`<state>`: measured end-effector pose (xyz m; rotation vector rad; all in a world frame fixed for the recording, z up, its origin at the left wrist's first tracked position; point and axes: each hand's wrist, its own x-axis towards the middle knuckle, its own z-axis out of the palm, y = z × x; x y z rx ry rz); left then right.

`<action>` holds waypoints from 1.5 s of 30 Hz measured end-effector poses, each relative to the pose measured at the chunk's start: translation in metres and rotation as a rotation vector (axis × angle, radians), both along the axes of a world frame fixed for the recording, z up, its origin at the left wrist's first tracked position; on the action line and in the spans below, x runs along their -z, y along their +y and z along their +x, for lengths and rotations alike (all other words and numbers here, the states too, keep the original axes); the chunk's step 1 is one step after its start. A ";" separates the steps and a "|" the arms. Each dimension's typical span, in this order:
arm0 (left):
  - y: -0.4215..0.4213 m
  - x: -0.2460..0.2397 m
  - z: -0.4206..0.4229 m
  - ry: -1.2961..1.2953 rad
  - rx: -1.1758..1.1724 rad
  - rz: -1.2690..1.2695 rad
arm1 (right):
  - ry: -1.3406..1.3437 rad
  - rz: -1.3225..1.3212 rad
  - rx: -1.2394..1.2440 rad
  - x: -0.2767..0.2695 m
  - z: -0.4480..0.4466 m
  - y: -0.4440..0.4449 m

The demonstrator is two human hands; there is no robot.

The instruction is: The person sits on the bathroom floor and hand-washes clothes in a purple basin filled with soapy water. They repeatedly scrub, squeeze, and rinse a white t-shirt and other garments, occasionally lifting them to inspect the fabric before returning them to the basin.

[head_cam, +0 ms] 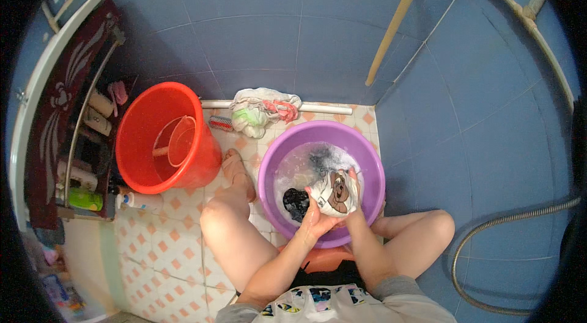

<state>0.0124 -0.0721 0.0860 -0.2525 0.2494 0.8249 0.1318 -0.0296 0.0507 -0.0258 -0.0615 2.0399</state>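
Note:
A white cloth with a brown printed figure is bunched up between both of my hands, above a purple plastic basin. My left hand grips its right side, partly hidden by the cloth. My right hand holds it from the left and below, the thumb up on its side. Sudsy water lies in the basin under the cloth. Dark wet fabric floats at the basin's left, and another dark patch shows under the suds near the back.
A red bucket with a red dipper inside stands left. By the back wall lie a scrub brush, a white pipe and a heap of wet cloth. A metal shower hose hangs right; a shelf with bottles stands far left.

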 end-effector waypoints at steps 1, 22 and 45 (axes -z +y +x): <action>-0.001 0.005 -0.002 -0.033 0.043 -0.018 | -0.479 -0.461 0.017 -0.020 0.000 0.003; -0.033 0.064 0.014 1.669 0.583 0.860 | -2.316 0.452 -0.386 0.014 -0.013 -0.002; 0.014 -0.014 -0.037 0.127 -0.105 0.361 | -1.535 0.081 -0.137 -0.056 0.032 -0.051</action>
